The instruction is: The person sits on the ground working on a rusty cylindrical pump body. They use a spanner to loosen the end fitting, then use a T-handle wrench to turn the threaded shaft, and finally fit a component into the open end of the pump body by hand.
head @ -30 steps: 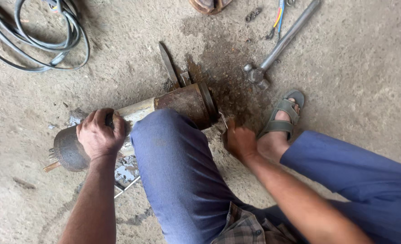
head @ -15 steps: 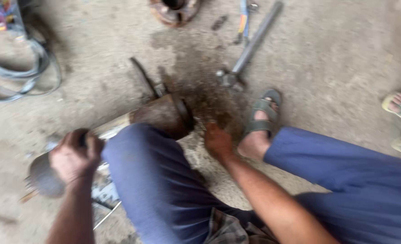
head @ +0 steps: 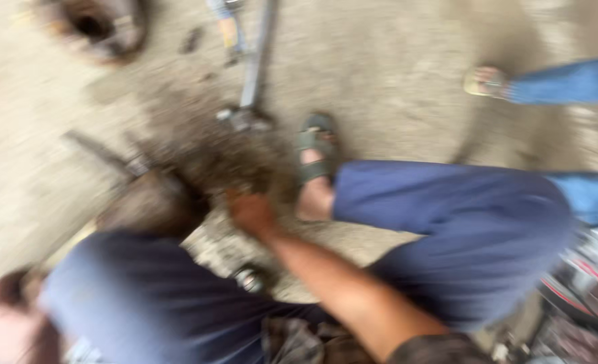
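The picture is heavily blurred by motion. My right hand (head: 250,212) reaches down to the stained concrete floor beside the rusty end of a metal cylinder (head: 147,202); its fingers look curled, and whether they hold anything is unclear. My left hand (head: 2,323) is a blur at the bottom left corner, near the cylinder's other end, which my blue trouser leg (head: 144,296) hides. My sandalled foot (head: 314,158) rests just right of my right hand.
A long metal wrench (head: 255,67) lies on the floor at the top centre. A round dark object (head: 97,27) sits at the top left. Another person's foot (head: 487,81) and blue trouser leg stand at the upper right. A machine part (head: 582,296) shows at the lower right.
The view has swung to the right and blurred. The cylinder and my left hand have slid toward the lower left edge. Another person's foot has come into view at the right.
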